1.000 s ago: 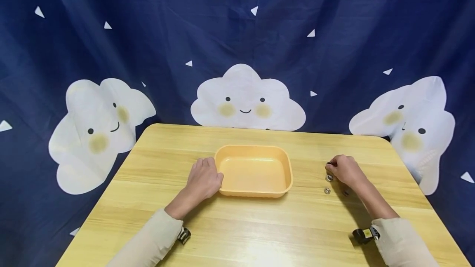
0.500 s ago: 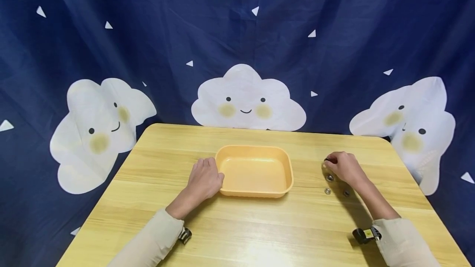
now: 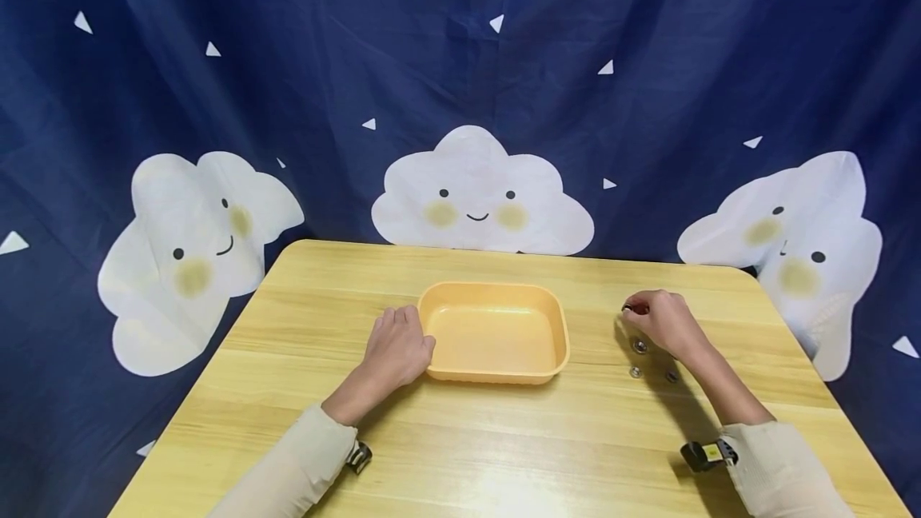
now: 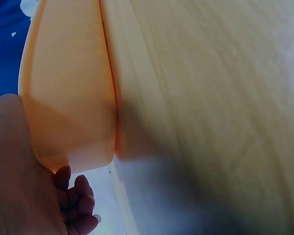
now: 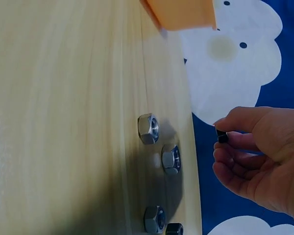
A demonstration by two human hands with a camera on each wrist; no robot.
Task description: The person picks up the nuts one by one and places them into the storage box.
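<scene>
My right hand (image 3: 633, 312) hovers just above the table's right side and pinches a small black nut (image 3: 627, 308) between thumb and forefinger. The right wrist view shows that black nut (image 5: 222, 137) at the fingertips (image 5: 219, 128), clear of the wood. Below the hand, three silver nuts (image 3: 639, 346) lie loose on the wooden table (image 3: 475, 438); up close, the silver nuts (image 5: 148, 129) have another black nut (image 5: 174, 228) beside them. My left hand (image 3: 403, 342) rests on the table, fingers loosely curled against the left wall of the empty yellow tray (image 3: 439, 310).
The tray (image 4: 68, 93) sits mid-table, between the two hands. A dark blue cloth with white clouds (image 3: 480, 194) hangs behind the table's far edge. Wrist cameras (image 3: 708, 454) are strapped over both beige sleeves.
My right hand has risen and shifted slightly left, away from the silver nuts, with the black nut pinched. The left hand and the tray have stayed put.
</scene>
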